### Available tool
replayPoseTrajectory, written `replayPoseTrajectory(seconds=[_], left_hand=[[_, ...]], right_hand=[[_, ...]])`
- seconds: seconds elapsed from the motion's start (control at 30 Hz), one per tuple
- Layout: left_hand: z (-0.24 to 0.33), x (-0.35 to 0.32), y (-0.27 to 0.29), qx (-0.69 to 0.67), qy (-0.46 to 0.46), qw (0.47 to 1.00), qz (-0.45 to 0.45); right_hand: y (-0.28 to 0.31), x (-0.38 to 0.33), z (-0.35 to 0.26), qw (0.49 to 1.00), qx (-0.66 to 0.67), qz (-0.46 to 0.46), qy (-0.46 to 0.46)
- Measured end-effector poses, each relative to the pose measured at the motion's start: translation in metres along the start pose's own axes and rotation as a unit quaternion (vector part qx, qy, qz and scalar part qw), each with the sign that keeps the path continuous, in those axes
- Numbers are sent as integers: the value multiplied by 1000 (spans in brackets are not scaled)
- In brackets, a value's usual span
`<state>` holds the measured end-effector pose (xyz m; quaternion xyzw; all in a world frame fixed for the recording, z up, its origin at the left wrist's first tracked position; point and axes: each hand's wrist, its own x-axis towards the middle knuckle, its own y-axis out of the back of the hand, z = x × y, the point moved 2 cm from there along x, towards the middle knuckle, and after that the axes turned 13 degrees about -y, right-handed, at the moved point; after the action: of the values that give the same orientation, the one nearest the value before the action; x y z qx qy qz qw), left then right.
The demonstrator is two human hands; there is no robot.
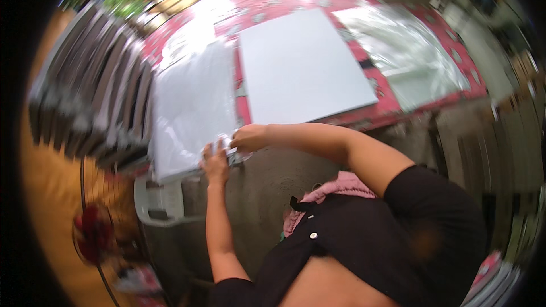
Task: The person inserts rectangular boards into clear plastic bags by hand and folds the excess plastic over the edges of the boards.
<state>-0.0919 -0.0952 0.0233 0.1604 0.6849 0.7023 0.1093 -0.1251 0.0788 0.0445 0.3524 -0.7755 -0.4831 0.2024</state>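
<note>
A flat white board in a clear plastic sleeve (193,99) lies on the left part of the table, its surface shiny and wrinkled. At its near right corner my left hand (216,166) rests with the fingers stretched out and apart, touching the plastic. My right hand (250,138) is closed on bunched plastic at the same corner, just right of the left hand. The fingertips are partly hidden and blurred. To the right of the sleeve lies a bare white board (304,68). Farther right there is a crumpled clear plastic sheet (406,51).
A red patterned cloth (250,20) covers the table. On the left stands a tall stack of grey-edged boards (94,79). A white plastic chair (159,202) is below the table's left end. More stacked boards (497,287) show at the lower right.
</note>
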Motion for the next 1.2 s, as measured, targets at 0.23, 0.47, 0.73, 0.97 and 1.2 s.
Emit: replayPoseTrajectory(seconds=[0.23,0.47,0.73,0.97,1.2], left_hand=[[-18,10,-5,-14,80,970,228],[171,58,114,-455,-44,832,313],[269,97,152,-421,-335,822,185],[253,65,163,-519,-285,767,-248],[265,18,170,-613,-98,784,-11]], right_hand=[[90,-226,102,926,-14,325,-192],[135,-459,233,592,-191,282,-731],[115,-285,75,949,5,222,-224],[200,-307,-16,878,206,389,-190],[199,-273,-59,841,133,513,-107]])
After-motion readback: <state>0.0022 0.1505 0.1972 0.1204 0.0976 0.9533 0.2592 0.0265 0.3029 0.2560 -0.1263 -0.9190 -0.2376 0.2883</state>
